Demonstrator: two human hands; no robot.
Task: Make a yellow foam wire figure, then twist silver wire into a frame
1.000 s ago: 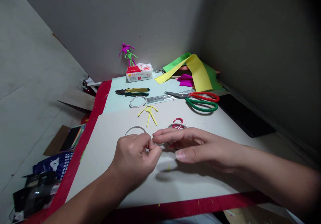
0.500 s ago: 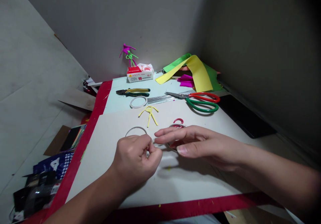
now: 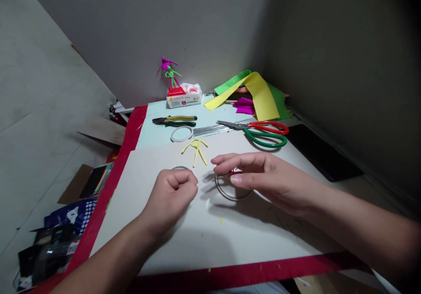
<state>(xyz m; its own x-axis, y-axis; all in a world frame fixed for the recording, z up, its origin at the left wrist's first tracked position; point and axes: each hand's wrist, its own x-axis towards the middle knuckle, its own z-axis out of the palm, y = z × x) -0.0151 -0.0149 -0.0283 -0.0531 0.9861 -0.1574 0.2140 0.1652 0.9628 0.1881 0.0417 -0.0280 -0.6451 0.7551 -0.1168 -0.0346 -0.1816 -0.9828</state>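
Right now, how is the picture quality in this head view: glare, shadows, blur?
Head view: upper right corner falls dark; glare whitens the tissue box; left hand and right hand cast soft shadows on the board; thin wire loop looks faint.

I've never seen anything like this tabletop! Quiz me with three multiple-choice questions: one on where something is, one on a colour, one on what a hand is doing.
1. Where is the yellow figure?
A) Hanging from a string
B) Lying on the pale board
C) Balanced on its head

2. What colours are the handles of the scissors?
A) Red and green
B) Blue and yellow
C) Black and white

3. How is the left hand posed?
A) Spread flat
B) Gripping the scissors
C) Curled into a fist

Answers:
1. B, since it lies flat on the board.
2. A, since one loop is red, one green.
3. C, since its fingers curl inward.
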